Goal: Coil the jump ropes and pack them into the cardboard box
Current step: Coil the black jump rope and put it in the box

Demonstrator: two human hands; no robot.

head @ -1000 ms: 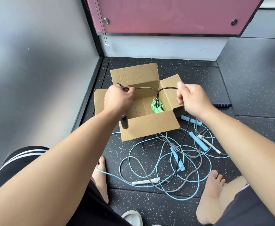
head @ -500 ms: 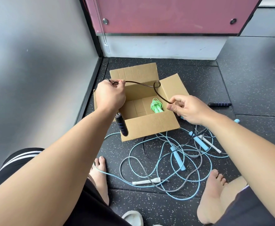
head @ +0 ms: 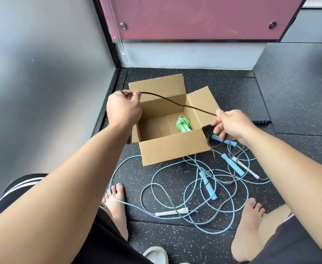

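Head view: the open cardboard box (head: 175, 149) on the speckled floor (head: 289, 103) holds 1 coiled green jump rope (head: 184, 124), lying near its right wall. Above the box a black jump rope (head: 175, 101) runs taut from upper left down to lower right. The left hand (head: 124, 109) clenches its gathered loops and the right hand (head: 232, 124) pinches it. Tangled light-blue ropes (head: 207, 185) and a grey rope (head: 170, 213) lie just in front of the box; a dark-blue handle (head: 262, 122) lies beyond the right hand

A gym or fitness-room corner, by the look: black speckled rubber floor tiles (head: 293, 96) laid edge to edge, tangled light-blue and grey jump ropes (head: 230, 212) lying on them, a bolted pink wall panel (head: 194, 18) behind.
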